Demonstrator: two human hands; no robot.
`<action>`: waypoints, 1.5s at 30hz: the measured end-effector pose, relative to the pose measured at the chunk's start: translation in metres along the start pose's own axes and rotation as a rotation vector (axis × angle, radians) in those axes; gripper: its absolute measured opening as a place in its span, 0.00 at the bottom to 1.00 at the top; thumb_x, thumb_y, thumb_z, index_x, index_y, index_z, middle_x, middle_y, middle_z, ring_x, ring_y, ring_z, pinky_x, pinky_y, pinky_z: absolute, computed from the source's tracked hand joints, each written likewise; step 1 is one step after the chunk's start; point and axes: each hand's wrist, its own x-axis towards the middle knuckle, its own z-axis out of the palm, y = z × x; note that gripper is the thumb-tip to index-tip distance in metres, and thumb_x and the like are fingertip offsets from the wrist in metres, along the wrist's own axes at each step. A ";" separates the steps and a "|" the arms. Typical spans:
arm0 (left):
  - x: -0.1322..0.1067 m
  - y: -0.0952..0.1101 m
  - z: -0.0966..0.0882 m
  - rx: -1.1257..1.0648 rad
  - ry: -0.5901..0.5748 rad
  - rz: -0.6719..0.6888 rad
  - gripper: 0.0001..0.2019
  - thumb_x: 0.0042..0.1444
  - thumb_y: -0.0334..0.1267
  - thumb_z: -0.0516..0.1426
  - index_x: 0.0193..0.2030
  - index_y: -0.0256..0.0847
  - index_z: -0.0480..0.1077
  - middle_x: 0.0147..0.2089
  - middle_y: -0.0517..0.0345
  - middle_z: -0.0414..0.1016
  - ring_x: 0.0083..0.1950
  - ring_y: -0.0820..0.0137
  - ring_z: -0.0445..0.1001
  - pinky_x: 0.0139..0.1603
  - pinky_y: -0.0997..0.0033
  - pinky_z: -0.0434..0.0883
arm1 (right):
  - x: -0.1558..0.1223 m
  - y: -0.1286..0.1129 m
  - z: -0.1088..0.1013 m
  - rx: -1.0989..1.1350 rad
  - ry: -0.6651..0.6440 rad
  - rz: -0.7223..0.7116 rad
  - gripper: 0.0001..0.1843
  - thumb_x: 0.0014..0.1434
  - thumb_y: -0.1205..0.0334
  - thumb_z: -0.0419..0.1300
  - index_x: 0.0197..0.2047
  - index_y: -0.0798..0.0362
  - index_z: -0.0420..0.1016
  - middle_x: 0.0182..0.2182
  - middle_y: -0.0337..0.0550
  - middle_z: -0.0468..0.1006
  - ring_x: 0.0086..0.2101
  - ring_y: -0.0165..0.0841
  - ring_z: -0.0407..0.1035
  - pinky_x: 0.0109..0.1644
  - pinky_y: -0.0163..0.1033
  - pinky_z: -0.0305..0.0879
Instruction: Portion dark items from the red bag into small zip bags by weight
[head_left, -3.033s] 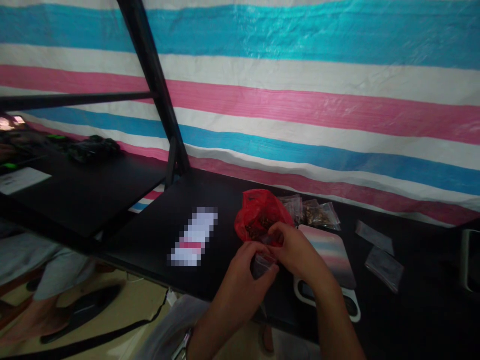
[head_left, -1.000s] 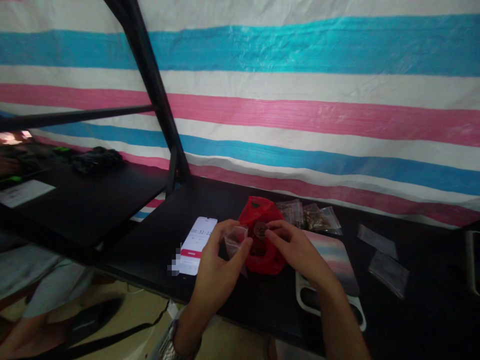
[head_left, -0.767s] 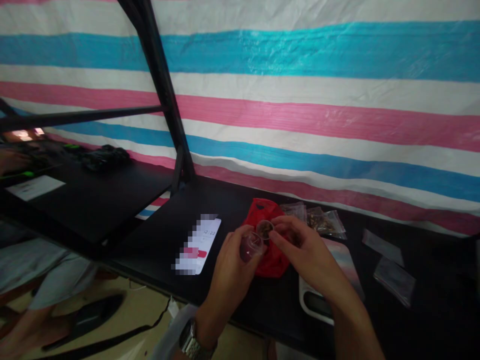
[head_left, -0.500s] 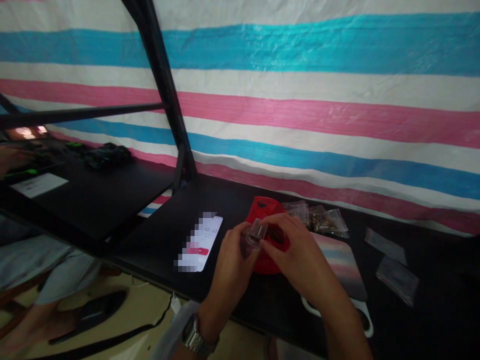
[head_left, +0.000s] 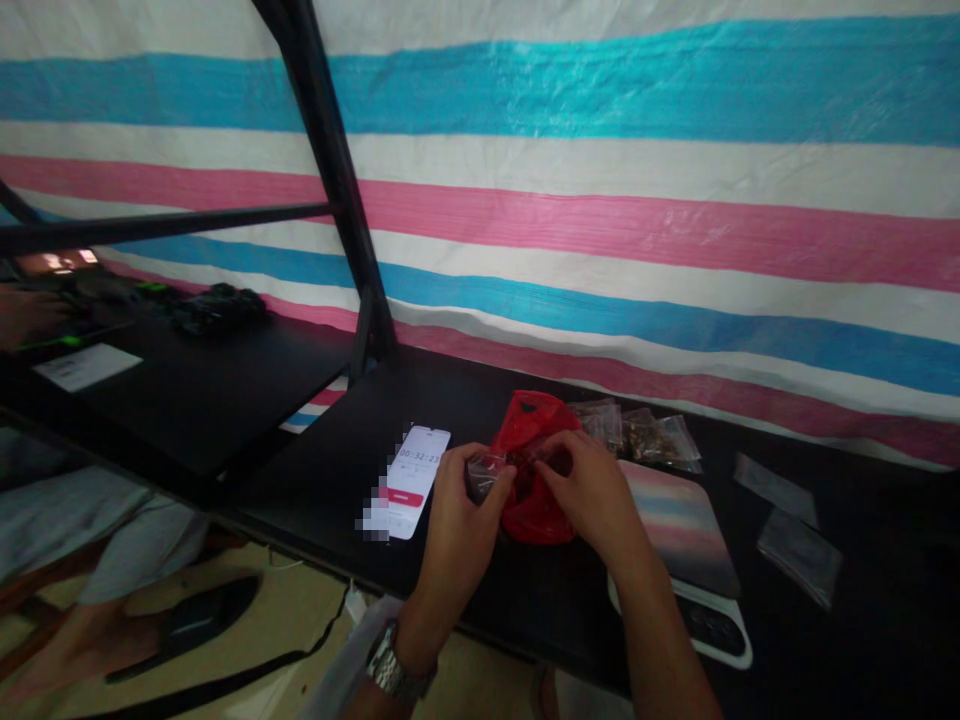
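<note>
My left hand (head_left: 466, 508) pinches a small clear plastic bag (head_left: 484, 470) at its rim, just left of a red plastic bag (head_left: 529, 500) lying on the black table (head_left: 420, 400). My right hand (head_left: 587, 488) is closed with its fingertips at the mouth of the red bag, touching the small clear bag's edge. What the right fingers hold is hidden. A metal watch sits on my left wrist.
A phone (head_left: 415, 478) with a lit timer screen lies left of my hands. A white scale (head_left: 694, 560) with a reflective top sits to the right. Filled small bags (head_left: 645, 436) lie behind it, empty flat bags (head_left: 795, 545) further right. Another person's legs (head_left: 97, 560) show at lower left.
My right hand had lifted a small round scoop-like piece to the clear bag, then came down to the red bag. The left hand kept the clear bag throughout.
</note>
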 end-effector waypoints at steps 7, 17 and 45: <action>0.003 -0.008 0.012 -0.181 -0.174 -0.165 0.18 0.58 0.49 0.64 0.49 0.41 0.72 0.44 0.54 0.79 0.44 0.62 0.78 0.49 0.60 0.74 | 0.008 -0.014 0.022 -0.149 -0.015 -0.019 0.04 0.65 0.68 0.65 0.42 0.51 0.79 0.47 0.48 0.83 0.50 0.45 0.73 0.56 0.48 0.64; 0.008 0.002 0.010 -0.509 -0.028 -0.364 0.29 0.48 0.58 0.73 0.47 0.39 0.74 0.37 0.60 0.79 0.38 0.69 0.76 0.40 0.69 0.74 | 0.002 -0.006 0.016 0.255 -0.172 0.049 0.05 0.61 0.70 0.65 0.36 0.50 0.78 0.37 0.43 0.86 0.39 0.38 0.78 0.47 0.41 0.68; -0.016 0.028 0.005 -0.111 -0.178 -0.015 0.18 0.57 0.40 0.68 0.54 0.46 0.73 0.44 0.58 0.83 0.45 0.63 0.82 0.48 0.63 0.77 | -0.012 0.005 -0.038 0.703 -0.134 0.078 0.15 0.63 0.48 0.66 0.46 0.49 0.78 0.39 0.43 0.85 0.39 0.38 0.80 0.44 0.41 0.74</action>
